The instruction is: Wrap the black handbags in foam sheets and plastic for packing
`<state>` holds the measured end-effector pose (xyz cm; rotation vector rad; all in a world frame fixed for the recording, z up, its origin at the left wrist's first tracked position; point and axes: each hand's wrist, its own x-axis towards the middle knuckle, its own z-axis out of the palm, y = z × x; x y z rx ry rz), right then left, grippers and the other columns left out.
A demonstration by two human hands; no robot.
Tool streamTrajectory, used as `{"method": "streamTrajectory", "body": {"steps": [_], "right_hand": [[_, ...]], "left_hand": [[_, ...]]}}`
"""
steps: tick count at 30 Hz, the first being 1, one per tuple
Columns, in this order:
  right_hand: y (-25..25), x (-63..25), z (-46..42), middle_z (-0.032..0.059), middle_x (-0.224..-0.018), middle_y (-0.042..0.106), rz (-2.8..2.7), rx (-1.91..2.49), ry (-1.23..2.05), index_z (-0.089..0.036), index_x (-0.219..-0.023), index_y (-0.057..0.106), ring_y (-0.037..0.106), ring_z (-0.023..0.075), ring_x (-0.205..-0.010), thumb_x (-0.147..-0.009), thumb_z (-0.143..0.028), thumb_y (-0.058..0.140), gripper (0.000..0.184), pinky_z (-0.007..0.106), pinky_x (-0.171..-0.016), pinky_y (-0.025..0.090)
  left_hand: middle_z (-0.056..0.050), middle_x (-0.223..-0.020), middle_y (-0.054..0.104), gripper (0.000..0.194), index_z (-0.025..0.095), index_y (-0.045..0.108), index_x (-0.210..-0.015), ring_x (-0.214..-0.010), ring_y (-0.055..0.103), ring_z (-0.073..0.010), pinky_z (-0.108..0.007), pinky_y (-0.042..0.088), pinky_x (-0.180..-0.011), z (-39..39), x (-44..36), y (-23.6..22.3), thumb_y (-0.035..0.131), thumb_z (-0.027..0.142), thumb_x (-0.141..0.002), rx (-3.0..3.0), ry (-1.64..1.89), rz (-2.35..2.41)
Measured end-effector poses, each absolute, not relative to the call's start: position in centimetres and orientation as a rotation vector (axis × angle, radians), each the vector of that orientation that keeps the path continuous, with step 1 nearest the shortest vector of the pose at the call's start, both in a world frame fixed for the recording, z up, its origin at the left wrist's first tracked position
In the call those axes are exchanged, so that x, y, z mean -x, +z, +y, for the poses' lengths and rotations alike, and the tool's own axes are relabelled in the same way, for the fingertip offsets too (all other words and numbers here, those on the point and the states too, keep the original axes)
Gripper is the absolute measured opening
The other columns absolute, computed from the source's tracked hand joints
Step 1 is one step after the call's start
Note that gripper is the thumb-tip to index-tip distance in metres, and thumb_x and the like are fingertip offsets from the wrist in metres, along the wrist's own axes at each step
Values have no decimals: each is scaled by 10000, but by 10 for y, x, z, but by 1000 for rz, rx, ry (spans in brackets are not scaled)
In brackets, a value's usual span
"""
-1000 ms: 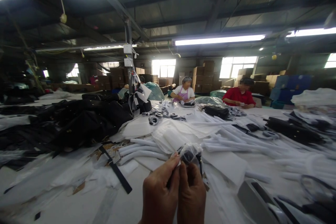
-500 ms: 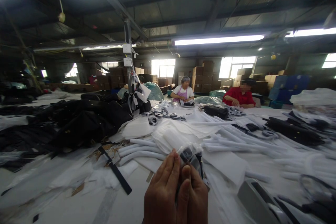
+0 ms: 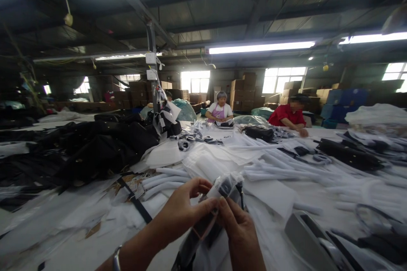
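Note:
Both hands meet in the lower middle over a dark item wrapped in clear plastic (image 3: 226, 185). My left hand (image 3: 187, 205) reaches in from the left, thumb and fingers closed on the plastic; a metal bracelet (image 3: 117, 258) circles that wrist. From the right, my right hand (image 3: 239, 230) pinches the same wrapping, its thumb near the left thumb. Below the hands, more black material with a thin brownish edge (image 3: 203, 230) extends toward me under clear film. What lies between the fingertips is too small to make out.
Black bags (image 3: 104, 144) are heaped at the left. White padded tubes (image 3: 286, 167) and white sheets (image 3: 165, 154) spread across the table. A grey tape dispenser-like object (image 3: 305, 237) stands at the right front. Two people (image 3: 219, 112) sit across the table, one in red (image 3: 288, 116).
My left hand has swung outward to the left, its forearm and bracelet now showing. The hands, formerly close together, have parted somewhat, exposing the dark wrapped material beneath. The view has shifted slightly.

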<state>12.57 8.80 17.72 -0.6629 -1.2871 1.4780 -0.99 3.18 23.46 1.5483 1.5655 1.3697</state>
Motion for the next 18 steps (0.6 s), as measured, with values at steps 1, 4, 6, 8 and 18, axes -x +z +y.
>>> {"method": "streamTrajectory", "body": {"steps": [1, 4, 6, 8, 18], "right_hand": [[180, -128, 87, 23, -658, 643, -1332, 660, 1467, -170, -957, 797, 601, 209, -659, -795, -588, 679, 464, 326, -663, 529], [185, -135, 87, 21, -716, 667, -1453, 624, 1435, -186, -970, 803, 580, 181, -657, -835, -540, 665, 404, 277, -599, 483], [183, -145, 92, 8, -728, 670, -1534, 607, 1395, -211, -1061, 787, 561, 149, -604, -872, -519, 631, 394, 253, -559, 460], [175, -166, 104, 10, -757, 685, -1637, 655, 1256, -225, -1106, 770, 581, 144, -592, -904, -493, 597, 378, 259, -588, 482], [117, -394, 184, 152, -925, 766, -1532, 1607, 443, -225, -706, 777, 649, 388, -983, -635, -499, 711, 290, 500, -948, 422]], "left_hand": [[-67, -995, 756, 236, 181, 686, -999, -1014, 696, -241, -363, 490, -991, 33, 10, 235, 706, 327, -815, -1524, 1359, 1528], [-80, -957, 755, 318, 165, 645, -987, -951, 706, -234, -308, 529, -857, 36, 8, 231, 735, 393, -785, -1377, 1365, 1384], [-71, -923, 760, 400, 175, 621, -1005, -869, 717, -220, -264, 536, -737, 36, 7, 228, 754, 461, -758, -1236, 1382, 1350], [-54, -893, 765, 477, 195, 615, -1029, -810, 725, -219, -256, 539, -674, 36, 9, 225, 784, 508, -711, -1107, 1398, 1388], [21, -783, 770, 555, 220, 635, -987, -676, 716, -191, -226, 527, -561, 39, 21, 217, 797, 609, -626, -968, 1450, 1551]]}}
